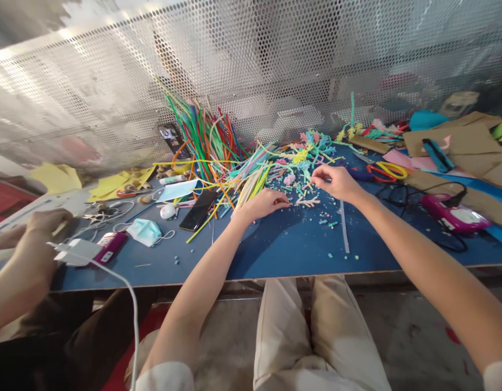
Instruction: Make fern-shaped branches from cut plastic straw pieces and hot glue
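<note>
My left hand (268,203) rests low over the blue table (275,244), its fingers curled together at the left end of a small cream branched piece (308,202). Whether the fingertips grip that piece is too small to tell. Just above and to the right, my right hand (333,182) hovers with thumb and fingertips pinched together; anything between them cannot be made out. Small cut bits lie scattered under both hands. Behind them sits a pile of pastel branched pieces (312,149), and pale and yellow stems (255,182) lie beside my left hand.
A black phone (198,210), a face mask (145,232) and a white cable lie left. Another person's hand (49,222) is at the far left. A glue stick (344,228), scissors (391,170) and a magenta device (455,213) lie right. Perforated metal stands behind.
</note>
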`<state>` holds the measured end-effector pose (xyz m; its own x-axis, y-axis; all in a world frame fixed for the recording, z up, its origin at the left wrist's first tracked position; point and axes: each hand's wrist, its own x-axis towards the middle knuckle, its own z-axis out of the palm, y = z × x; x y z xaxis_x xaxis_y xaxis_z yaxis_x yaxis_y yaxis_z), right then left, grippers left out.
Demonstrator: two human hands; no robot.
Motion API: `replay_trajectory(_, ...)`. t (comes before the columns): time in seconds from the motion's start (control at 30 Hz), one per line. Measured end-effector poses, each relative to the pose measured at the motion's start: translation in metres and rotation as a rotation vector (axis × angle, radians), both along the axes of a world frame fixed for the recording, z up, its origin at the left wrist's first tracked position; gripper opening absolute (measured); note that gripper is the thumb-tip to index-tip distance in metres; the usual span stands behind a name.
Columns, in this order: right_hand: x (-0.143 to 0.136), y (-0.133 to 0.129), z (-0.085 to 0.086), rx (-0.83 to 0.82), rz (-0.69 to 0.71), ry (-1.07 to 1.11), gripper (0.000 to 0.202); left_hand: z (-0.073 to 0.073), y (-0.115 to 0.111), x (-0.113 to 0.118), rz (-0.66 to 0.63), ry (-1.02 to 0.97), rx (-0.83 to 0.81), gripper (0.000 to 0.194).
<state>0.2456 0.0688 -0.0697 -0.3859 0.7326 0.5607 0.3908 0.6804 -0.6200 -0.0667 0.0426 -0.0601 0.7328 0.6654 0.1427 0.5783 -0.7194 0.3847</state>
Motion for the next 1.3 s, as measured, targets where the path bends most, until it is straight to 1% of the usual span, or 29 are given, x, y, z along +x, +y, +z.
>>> replay_trajectory(0.1,0.001,0.001,0.000,0.023,-0.017,0.002,0.017,0.002,-0.004,0.004,0.043,-0.058,0.104,0.022)
replay_trajectory(0.2,-0.005,0.001,-0.002,0.021,-0.092,0.029,0.021,0.004,-0.011,0.010,0.108,-0.133,0.213,0.021)
replay_trajectory(0.33,-0.019,-0.001,-0.006,-0.058,-0.183,0.143,0.032,0.003,-0.020,0.020,0.196,-0.191,0.319,0.021)
replay_trajectory(0.43,-0.026,-0.002,-0.007,-0.091,-0.241,0.207,0.037,0.001,-0.025,0.029,0.258,-0.205,0.405,0.022)
replay_trajectory(0.5,-0.027,-0.003,-0.007,-0.080,-0.271,0.234,0.038,0.000,-0.027,0.032,0.273,-0.210,0.466,0.021)
replay_trajectory(0.6,-0.027,-0.006,-0.006,-0.053,-0.263,0.251,0.039,-0.001,-0.028,0.035,0.268,-0.232,0.529,0.022)
replay_trajectory(0.73,-0.029,-0.012,-0.003,-0.026,-0.238,0.296,0.042,-0.003,-0.028,0.037,0.236,-0.324,0.515,0.023)
replay_trajectory(0.87,-0.029,-0.016,0.007,-0.021,-0.214,0.434,0.046,-0.004,-0.027,0.041,0.239,-0.410,0.498,0.023)
replay_trajectory(0.93,-0.028,-0.014,0.012,-0.081,-0.202,0.531,0.047,-0.003,-0.027,0.042,0.236,-0.441,0.513,0.022)
replay_trajectory(1.07,-0.024,-0.003,0.017,-0.276,-0.164,0.695,0.054,0.000,-0.029,0.044,0.222,-0.480,0.508,0.021)
replay_trajectory(1.13,-0.021,0.003,0.017,-0.352,-0.147,0.716,0.056,0.002,-0.032,0.045,0.221,-0.490,0.500,0.024)
replay_trajectory(1.2,-0.019,0.007,0.015,-0.392,-0.160,0.702,0.055,0.004,-0.037,0.046,0.235,-0.535,0.515,0.029)
replay_trajectory(1.27,-0.017,0.010,0.013,-0.389,-0.196,0.680,0.052,0.007,-0.040,0.047,0.280,-0.630,0.542,0.034)
replay_trajectory(1.3,-0.016,0.011,0.012,-0.378,-0.209,0.665,0.051,0.009,-0.040,0.046,0.328,-0.705,0.553,0.037)
